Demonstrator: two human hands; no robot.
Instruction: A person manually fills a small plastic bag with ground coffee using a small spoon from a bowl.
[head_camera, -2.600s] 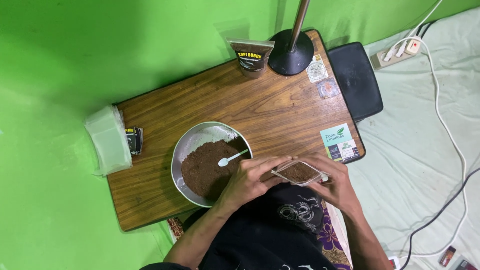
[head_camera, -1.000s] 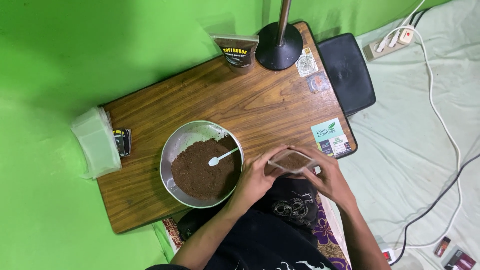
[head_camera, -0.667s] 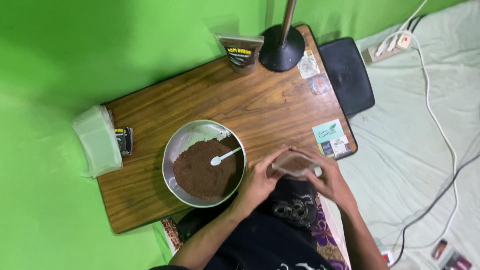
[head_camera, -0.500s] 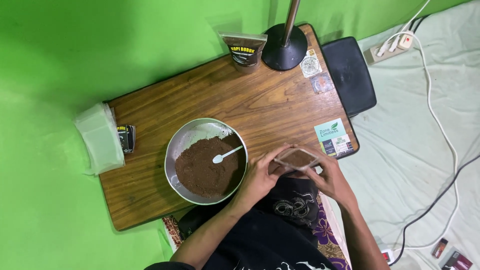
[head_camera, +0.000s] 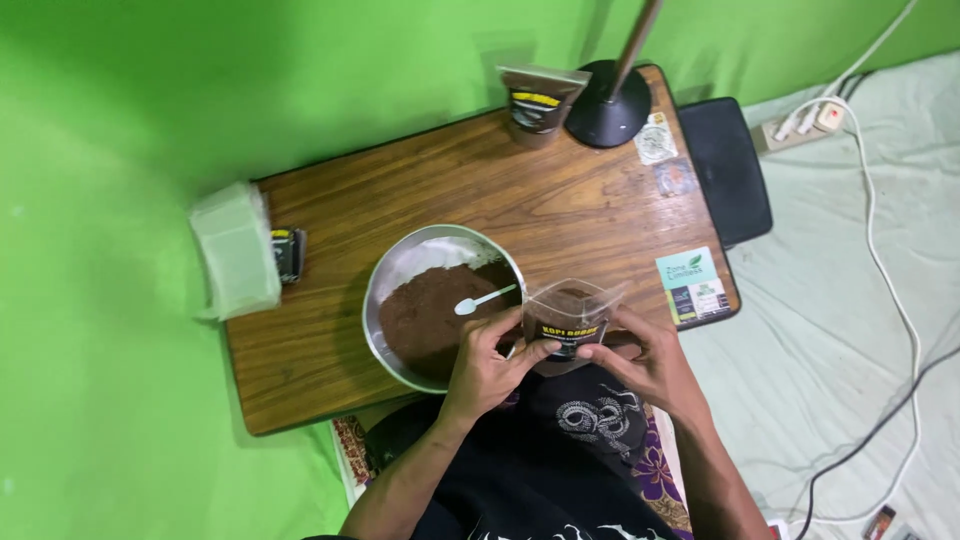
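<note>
Since half a second ago we have tipped the small clear plastic pouch with the dark label (head_camera: 568, 322) more upright, so its printed face now shows toward the camera where before we saw mostly its open mouth; our hands have barely shifted otherwise. Our left hand (head_camera: 488, 358) pinches the pouch's lower left edge between thumb and fingers, and our right hand (head_camera: 648, 358) pinches its right side, so both grips are closed on it. We hold it at the near edge of the brown wooden desk (head_camera: 420, 190), just beside the round metal bowl of brown powder (head_camera: 430, 310).

Some brown powder already sits in the pouch (how full we cannot tell), while the bowl holds plenty more, and the small white plastic spoon (head_camera: 484, 298) rests in the powder, untouched. The pouch's top looks unsealed. One filled pouch of the same kind (head_camera: 536, 100) stands at the far edge beside the black round lamp base (head_camera: 608, 116), so we judge the filling only partly done.
</note>
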